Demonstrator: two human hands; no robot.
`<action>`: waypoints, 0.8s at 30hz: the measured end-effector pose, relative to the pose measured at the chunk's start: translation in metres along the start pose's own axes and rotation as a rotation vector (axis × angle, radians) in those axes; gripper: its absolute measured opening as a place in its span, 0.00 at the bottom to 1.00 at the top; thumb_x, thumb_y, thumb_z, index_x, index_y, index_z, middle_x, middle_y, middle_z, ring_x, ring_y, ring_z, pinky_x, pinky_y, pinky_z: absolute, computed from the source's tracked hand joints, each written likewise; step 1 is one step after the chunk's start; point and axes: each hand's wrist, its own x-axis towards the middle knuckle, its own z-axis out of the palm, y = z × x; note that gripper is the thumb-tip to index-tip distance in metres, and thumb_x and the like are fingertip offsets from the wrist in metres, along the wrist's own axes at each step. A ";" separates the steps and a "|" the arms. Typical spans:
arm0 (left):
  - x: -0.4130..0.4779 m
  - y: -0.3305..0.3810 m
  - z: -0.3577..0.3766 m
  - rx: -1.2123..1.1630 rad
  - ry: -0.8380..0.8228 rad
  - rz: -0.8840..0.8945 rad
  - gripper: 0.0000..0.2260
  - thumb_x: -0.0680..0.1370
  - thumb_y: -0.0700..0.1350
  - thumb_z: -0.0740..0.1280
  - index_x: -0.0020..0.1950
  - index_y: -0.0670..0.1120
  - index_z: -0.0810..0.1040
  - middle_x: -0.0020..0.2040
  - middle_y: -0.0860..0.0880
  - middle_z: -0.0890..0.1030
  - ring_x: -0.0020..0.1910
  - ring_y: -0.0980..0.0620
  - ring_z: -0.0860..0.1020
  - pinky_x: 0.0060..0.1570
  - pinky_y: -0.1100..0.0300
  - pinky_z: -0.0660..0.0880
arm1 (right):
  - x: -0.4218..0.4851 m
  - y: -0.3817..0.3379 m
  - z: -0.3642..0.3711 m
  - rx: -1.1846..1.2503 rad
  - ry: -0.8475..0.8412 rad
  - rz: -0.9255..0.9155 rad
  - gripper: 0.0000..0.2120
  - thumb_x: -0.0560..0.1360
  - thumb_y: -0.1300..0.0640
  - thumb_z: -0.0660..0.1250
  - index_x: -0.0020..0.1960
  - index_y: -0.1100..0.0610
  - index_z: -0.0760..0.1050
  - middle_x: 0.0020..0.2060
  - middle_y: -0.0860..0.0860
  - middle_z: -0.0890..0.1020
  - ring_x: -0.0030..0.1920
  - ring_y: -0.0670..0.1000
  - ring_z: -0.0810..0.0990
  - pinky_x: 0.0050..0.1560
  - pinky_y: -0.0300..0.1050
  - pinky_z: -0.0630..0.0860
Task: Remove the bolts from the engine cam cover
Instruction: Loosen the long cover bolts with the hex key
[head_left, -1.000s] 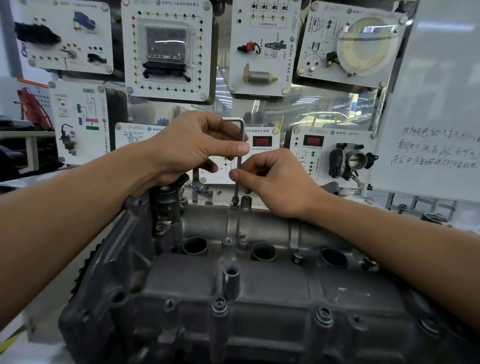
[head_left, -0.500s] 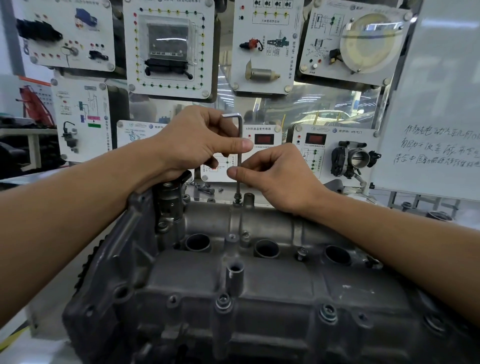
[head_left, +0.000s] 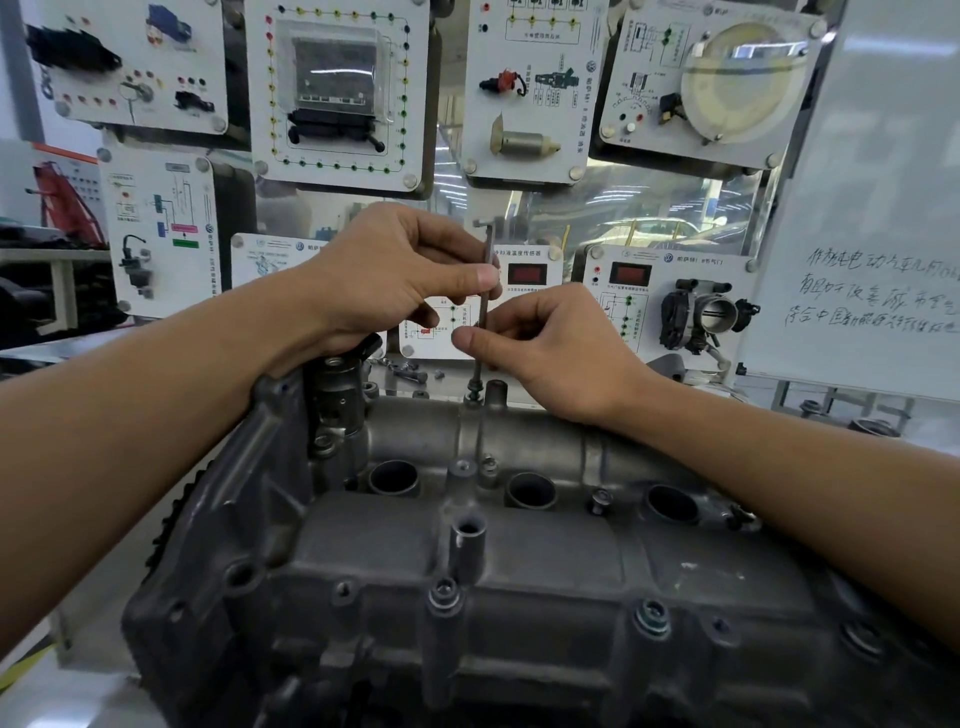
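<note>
left hand (head_left: 395, 275) pinches the upper shaft of an l-shaped hex key (head_left: 488, 260) between thumb and fingers. key stands upright, tip seated in a bolt (head_left: 474, 388) on the far edge of the grey cam cover (head_left: 519, 566). right hand (head_left: 561, 353) pinches the lower shaft just above that bolt. near-edge bolt (head_left: 652, 618) is seated in the cover.

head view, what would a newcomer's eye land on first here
Both hands meet mid-frame on an upright L-shaped hex key: the left hand pinches its upper shaft, the right hand the lower, its tip in a bolt on the far edge of the grey cam cover. Behind them hang white training panels, and a handwritten whiteboard stands at right.
</note>
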 end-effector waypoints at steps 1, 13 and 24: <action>0.001 0.000 0.000 -0.004 0.011 -0.003 0.08 0.66 0.46 0.76 0.43 0.48 0.83 0.41 0.48 0.87 0.40 0.55 0.83 0.27 0.66 0.74 | 0.001 0.000 0.000 0.009 0.029 0.007 0.12 0.74 0.55 0.75 0.38 0.64 0.83 0.29 0.67 0.78 0.29 0.51 0.66 0.31 0.42 0.64; -0.004 0.001 -0.003 0.043 -0.114 0.021 0.07 0.78 0.39 0.69 0.55 0.46 0.83 0.48 0.50 0.87 0.45 0.58 0.83 0.33 0.67 0.75 | 0.001 0.003 -0.004 -0.047 -0.062 -0.032 0.14 0.80 0.58 0.66 0.45 0.69 0.81 0.38 0.67 0.82 0.42 0.67 0.79 0.48 0.57 0.76; -0.002 -0.001 0.000 0.052 0.021 0.030 0.07 0.68 0.46 0.76 0.44 0.49 0.84 0.40 0.50 0.87 0.41 0.53 0.83 0.29 0.67 0.75 | 0.003 0.000 0.003 0.036 0.111 0.048 0.11 0.71 0.55 0.77 0.34 0.61 0.82 0.24 0.52 0.76 0.25 0.45 0.67 0.29 0.36 0.66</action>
